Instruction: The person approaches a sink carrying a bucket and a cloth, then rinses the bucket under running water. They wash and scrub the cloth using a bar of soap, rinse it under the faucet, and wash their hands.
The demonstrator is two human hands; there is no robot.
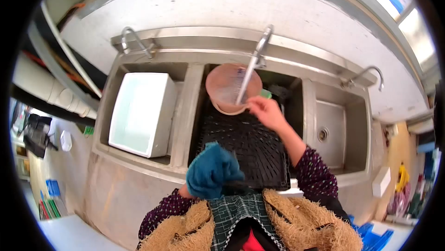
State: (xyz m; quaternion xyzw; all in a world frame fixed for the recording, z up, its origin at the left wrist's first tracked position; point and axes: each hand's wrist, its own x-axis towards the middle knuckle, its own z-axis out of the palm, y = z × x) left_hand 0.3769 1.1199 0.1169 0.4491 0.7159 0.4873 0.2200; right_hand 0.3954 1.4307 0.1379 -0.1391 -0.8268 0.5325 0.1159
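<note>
A pink basin [218, 85] stands in the middle sink on a black slatted crate [245, 144]. Water runs into it from the middle faucet [265, 40]. The fingers of my right hand [265, 111] are pressed together on the basin's right front rim. Near the sink's front edge, a blue-green cloth [212, 170] is held by my left hand [187, 191], whose fingers are mostly hidden by it. Something green and a dark item lie just right of the basin.
A white foam box [160, 116] with water fills much of the left sink. The right sink [331, 126] has its own faucet [371, 72]. A wall rises behind the sinks. A white block [381, 182] is beyond the right front corner.
</note>
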